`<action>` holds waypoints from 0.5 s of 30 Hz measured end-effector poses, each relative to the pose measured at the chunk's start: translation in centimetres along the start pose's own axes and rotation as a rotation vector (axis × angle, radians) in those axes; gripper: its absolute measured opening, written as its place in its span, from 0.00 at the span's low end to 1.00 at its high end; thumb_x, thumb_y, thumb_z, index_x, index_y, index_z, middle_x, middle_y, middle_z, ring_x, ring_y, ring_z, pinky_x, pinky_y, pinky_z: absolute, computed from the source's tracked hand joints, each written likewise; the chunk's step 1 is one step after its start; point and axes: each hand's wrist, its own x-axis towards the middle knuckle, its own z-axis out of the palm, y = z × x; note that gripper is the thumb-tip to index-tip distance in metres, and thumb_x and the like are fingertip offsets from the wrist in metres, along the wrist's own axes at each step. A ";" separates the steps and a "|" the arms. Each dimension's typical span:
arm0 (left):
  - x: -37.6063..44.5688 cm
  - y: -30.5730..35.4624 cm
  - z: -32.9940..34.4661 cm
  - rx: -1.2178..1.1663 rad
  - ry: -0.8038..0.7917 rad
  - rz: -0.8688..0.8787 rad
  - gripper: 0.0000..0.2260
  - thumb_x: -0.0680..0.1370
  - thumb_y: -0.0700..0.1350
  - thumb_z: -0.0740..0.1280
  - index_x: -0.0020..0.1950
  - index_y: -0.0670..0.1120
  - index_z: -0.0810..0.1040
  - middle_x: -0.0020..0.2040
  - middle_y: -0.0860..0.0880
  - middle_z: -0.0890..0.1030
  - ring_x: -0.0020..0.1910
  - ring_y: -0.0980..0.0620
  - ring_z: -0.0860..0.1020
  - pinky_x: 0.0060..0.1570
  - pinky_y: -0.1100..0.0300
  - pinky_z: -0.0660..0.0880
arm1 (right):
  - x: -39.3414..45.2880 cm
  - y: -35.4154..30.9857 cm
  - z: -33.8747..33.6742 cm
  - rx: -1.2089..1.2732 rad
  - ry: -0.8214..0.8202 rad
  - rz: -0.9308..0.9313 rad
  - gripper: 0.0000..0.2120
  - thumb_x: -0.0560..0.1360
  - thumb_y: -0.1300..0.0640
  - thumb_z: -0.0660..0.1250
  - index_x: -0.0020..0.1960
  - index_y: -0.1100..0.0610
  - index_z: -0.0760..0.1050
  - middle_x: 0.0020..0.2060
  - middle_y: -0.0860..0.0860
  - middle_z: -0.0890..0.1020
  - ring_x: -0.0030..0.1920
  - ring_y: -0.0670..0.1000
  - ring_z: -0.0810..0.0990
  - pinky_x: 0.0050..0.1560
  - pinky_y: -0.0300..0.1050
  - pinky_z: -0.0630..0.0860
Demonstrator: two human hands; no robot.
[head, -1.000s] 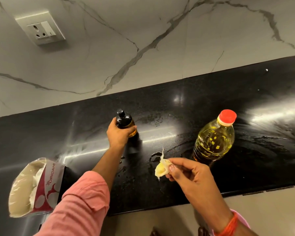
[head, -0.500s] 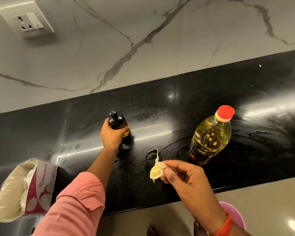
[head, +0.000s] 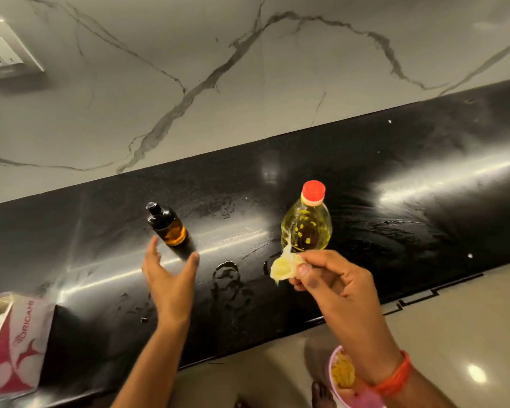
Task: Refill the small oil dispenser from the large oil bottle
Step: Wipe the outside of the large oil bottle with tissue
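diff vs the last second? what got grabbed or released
The left hand let go of the small oil dispenser and drew back toward the person, fingers now spread; the dispenser stands free on the black counter. Unchanged: the right hand pinches the oily tissue wad, and the large oil bottle stays capped and upright.

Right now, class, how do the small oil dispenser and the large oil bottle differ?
The small oil dispenser is dark amber with a black top; the large oil bottle is clear, showing yellow oil, with a red cap. The dispenser is smaller and slimmer. Both stand capped on the black counter, untouched by either hand.
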 end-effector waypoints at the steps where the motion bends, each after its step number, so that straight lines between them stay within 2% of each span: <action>1: -1.9 0.6 0.4 -0.040 -0.039 0.039 0.34 0.75 0.45 0.76 0.77 0.61 0.65 0.76 0.50 0.66 0.73 0.54 0.68 0.71 0.53 0.64 | 0.1 -0.2 -0.8 -0.017 0.034 -0.035 0.07 0.76 0.60 0.71 0.53 0.54 0.86 0.46 0.53 0.86 0.42 0.51 0.86 0.45 0.41 0.82; 4: -6.5 3.4 2.3 -0.116 -0.224 0.132 0.28 0.76 0.43 0.75 0.69 0.66 0.71 0.71 0.57 0.71 0.71 0.61 0.70 0.70 0.57 0.67 | 0.8 -1.2 -3.2 -0.074 0.107 -0.106 0.08 0.77 0.62 0.71 0.54 0.55 0.85 0.44 0.53 0.85 0.40 0.50 0.85 0.44 0.42 0.82; 6: -8.4 5.5 3.6 -0.137 -0.339 0.177 0.27 0.75 0.44 0.77 0.68 0.66 0.72 0.70 0.60 0.73 0.70 0.63 0.71 0.68 0.57 0.70 | 1.6 -1.8 -4.2 -0.126 0.135 -0.161 0.09 0.78 0.63 0.71 0.54 0.53 0.85 0.44 0.51 0.85 0.42 0.48 0.84 0.44 0.39 0.81; 9: -9.8 8.5 5.3 -0.155 -0.491 0.240 0.31 0.73 0.47 0.79 0.71 0.65 0.71 0.72 0.62 0.71 0.71 0.65 0.70 0.68 0.60 0.69 | 3.1 -2.5 -5.1 -0.248 0.177 -0.279 0.08 0.78 0.61 0.72 0.54 0.50 0.84 0.47 0.47 0.85 0.49 0.48 0.85 0.48 0.36 0.80; 11: -9.7 10.1 6.3 -0.126 -0.557 0.284 0.35 0.72 0.49 0.80 0.73 0.65 0.68 0.74 0.62 0.68 0.72 0.65 0.68 0.68 0.62 0.67 | 4.3 -2.5 -5.2 -0.299 0.218 -0.331 0.08 0.78 0.61 0.72 0.54 0.50 0.84 0.48 0.46 0.85 0.50 0.47 0.84 0.50 0.36 0.79; 15: -8.7 12.4 8.9 -0.019 -0.666 0.302 0.44 0.68 0.52 0.81 0.78 0.63 0.61 0.73 0.61 0.69 0.70 0.68 0.69 0.64 0.69 0.66 | 5.8 -2.0 -4.9 -0.331 0.245 -0.310 0.07 0.78 0.61 0.72 0.54 0.53 0.84 0.48 0.45 0.84 0.50 0.45 0.84 0.51 0.41 0.81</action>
